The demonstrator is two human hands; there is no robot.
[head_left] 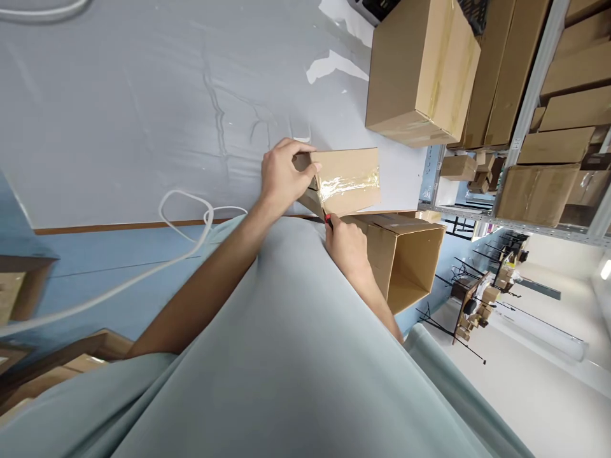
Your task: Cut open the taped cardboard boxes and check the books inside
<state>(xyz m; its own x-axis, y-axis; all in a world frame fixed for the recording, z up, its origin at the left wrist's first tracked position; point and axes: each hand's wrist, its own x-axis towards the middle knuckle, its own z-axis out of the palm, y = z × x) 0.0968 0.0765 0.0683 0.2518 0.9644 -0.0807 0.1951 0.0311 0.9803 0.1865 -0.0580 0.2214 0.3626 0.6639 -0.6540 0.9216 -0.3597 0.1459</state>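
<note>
A small cardboard box [348,164] lies near the front edge of the grey table [143,127], with shiny clear tape across its face. My left hand [289,170] grips the box's left end, thumb on the taped face and fingers over the top edge. Held in my right hand [347,245] is a cutter with a red and black handle [328,220]. Its tip meets the lower left corner of the box, by the tape's end. How far the blade goes in is hidden.
A large taped carton [422,76] stands on the table at the right. An open empty carton [413,261] sits below the table edge. A white cable [143,273] loops at the left. Metal shelves [525,95] with several boxes rise at the far right.
</note>
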